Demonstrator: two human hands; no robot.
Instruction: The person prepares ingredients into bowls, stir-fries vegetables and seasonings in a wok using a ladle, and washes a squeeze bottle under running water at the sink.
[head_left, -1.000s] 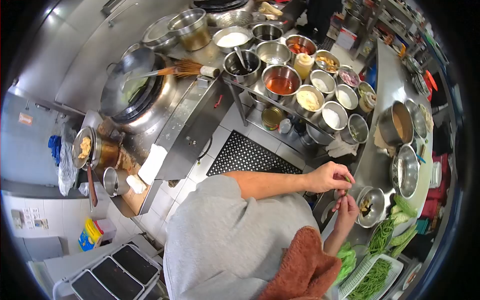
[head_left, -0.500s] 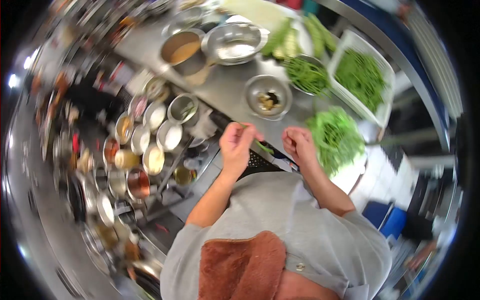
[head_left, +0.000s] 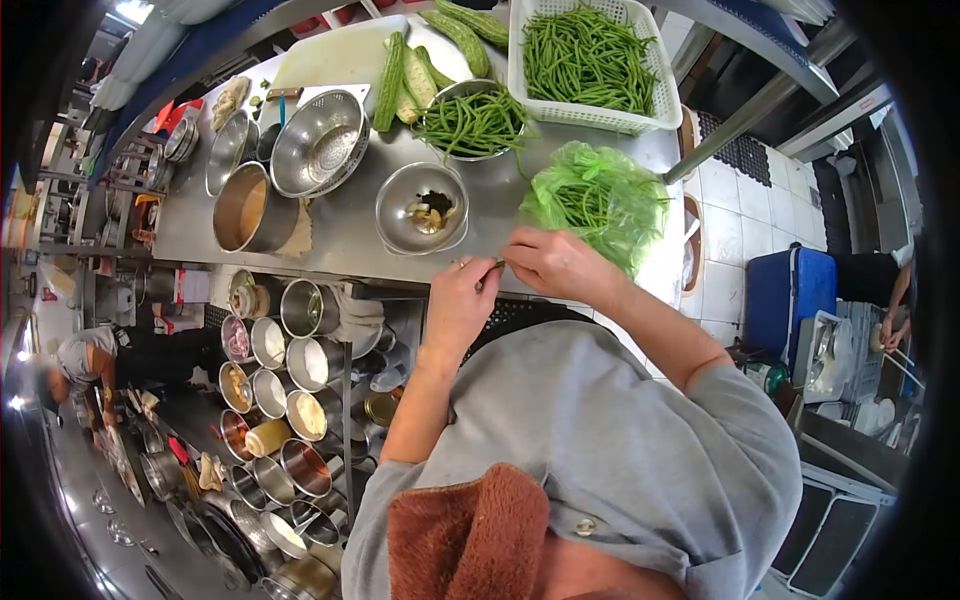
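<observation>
Close together at the counter's front edge, both my hands have their fingers pinched. My left hand [head_left: 462, 303] and my right hand [head_left: 553, 262] grip a green bean [head_left: 500, 263], of which only a small green bit shows between the fingertips. Just beyond them sits a steel bowl [head_left: 392, 225] with pale and dark pieces at its bottom. A green plastic bag [head_left: 640, 222] lies beside my right hand, opened around a heap of green beans [head_left: 590, 205]. Further back, more green beans fill a round bowl [head_left: 470, 122] and a white plastic basket [head_left: 600, 118].
Ridged green gourds [head_left: 455, 38] lie by a cutting board [head_left: 335, 55]. A steel colander [head_left: 318, 145] and a deep pot [head_left: 250, 210] stand at the counter's left. Several ingredient containers [head_left: 305, 360] crowd the lower left. Other people [head_left: 85, 355] are at both sides.
My view has turned, so the counter now lies straight ahead. My right hand has opened from a fist-like curl into a pinch and come over to meet my left at the bean.
</observation>
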